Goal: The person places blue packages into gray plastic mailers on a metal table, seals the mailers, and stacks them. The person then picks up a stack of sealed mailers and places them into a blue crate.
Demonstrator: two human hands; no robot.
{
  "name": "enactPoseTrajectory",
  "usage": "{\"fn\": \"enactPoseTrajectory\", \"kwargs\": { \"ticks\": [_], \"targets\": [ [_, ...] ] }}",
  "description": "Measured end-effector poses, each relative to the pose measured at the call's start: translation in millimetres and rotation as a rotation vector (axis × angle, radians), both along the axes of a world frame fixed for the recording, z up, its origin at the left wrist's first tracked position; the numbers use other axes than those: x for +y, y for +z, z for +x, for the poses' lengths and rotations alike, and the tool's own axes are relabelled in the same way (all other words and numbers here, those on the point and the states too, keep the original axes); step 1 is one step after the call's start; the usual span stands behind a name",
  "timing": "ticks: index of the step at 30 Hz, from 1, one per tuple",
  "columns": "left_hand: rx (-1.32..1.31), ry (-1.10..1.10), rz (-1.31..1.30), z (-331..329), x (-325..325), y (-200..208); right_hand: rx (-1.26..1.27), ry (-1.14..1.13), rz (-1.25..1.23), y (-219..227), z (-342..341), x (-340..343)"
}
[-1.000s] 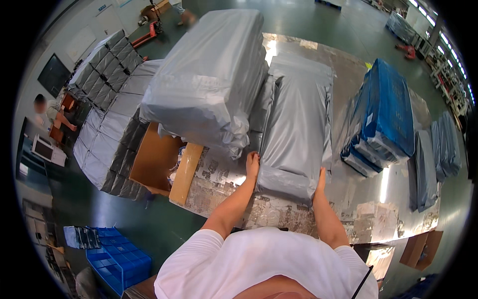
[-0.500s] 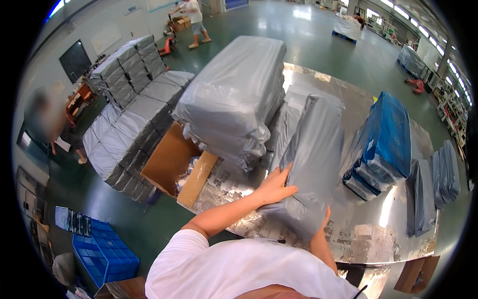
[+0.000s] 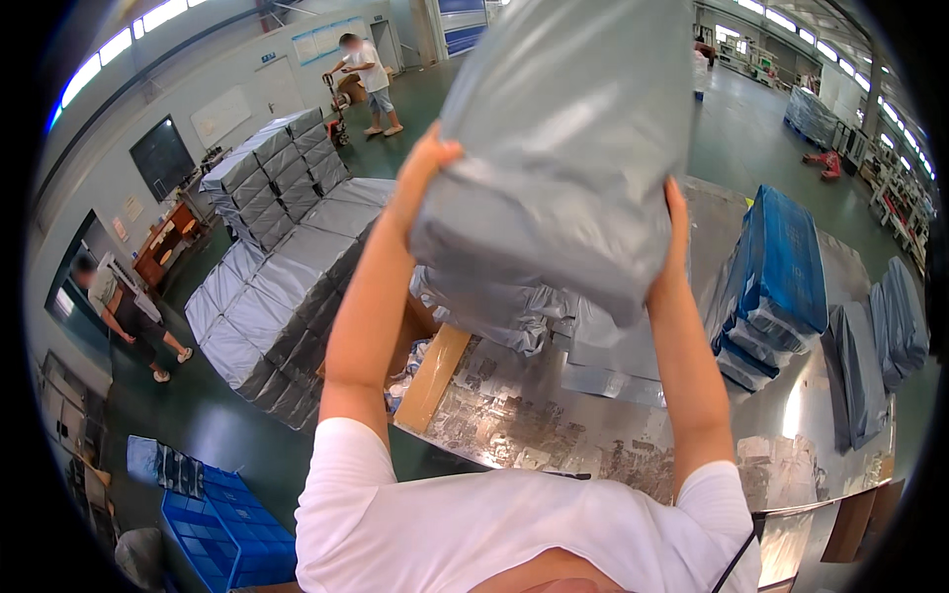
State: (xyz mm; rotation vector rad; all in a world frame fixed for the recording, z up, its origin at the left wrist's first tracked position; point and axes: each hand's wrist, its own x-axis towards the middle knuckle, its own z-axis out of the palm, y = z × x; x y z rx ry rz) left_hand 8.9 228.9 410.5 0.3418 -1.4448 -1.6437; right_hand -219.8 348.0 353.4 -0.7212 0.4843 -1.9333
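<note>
A large grey plastic-wrapped package (image 3: 563, 178) is raised in front of me, above the metal-topped table (image 3: 514, 405). My left hand (image 3: 425, 168) grips its left side, thumb laid over the near edge. On the opposite side my right hand (image 3: 672, 237) presses against it, fingers partly hidden. Behind and below the raised package, other grey wrapped packages (image 3: 484, 306) lie stacked on the table, largely covered from sight. A flat grey wrapped package (image 3: 613, 341) rests on the tabletop between my forearms.
To the right stand a blue wrapped stack (image 3: 781, 272) and grey packages (image 3: 858, 366). A cardboard box (image 3: 435, 376) sits at the table's left edge. Stacked grey bundles (image 3: 287, 257) and a blue crate (image 3: 232, 524) are on the left. Two people (image 3: 371, 79) are farther off.
Both hands have lifted the grey package off the table, up and away from me. My arms are now stretched forward, the left hand moved to its left side.
</note>
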Motion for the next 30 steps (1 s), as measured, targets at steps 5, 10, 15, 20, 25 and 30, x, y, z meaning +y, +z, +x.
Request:
{"fn": "enactPoseTrajectory", "kwargs": {
  "ticks": [5,10,15,20,25,30],
  "targets": [
    [-0.051,0.086,0.326,10,-100,14,0.287,-0.069,0.177,14,6,-90],
    [0.061,0.058,0.002,28,-246,-89,0.731,-0.302,0.336,-78,36,-110],
    [0.177,1.377,-0.818,48,-96,-99,1.438,-0.484,0.265,-249,19,43],
    [-0.147,0.187,-1.311,-9,55,-198,0.677,-0.623,1.052,-358,-78,195],
    [-0.357,-0.509,-0.596,-156,132,-292,0.552,-1.459,0.841,-286,-244,274],
    [-0.346,-0.455,-0.407,-331,149,-283,0.752,-1.615,0.886,-247,-347,309]
  ]
}}
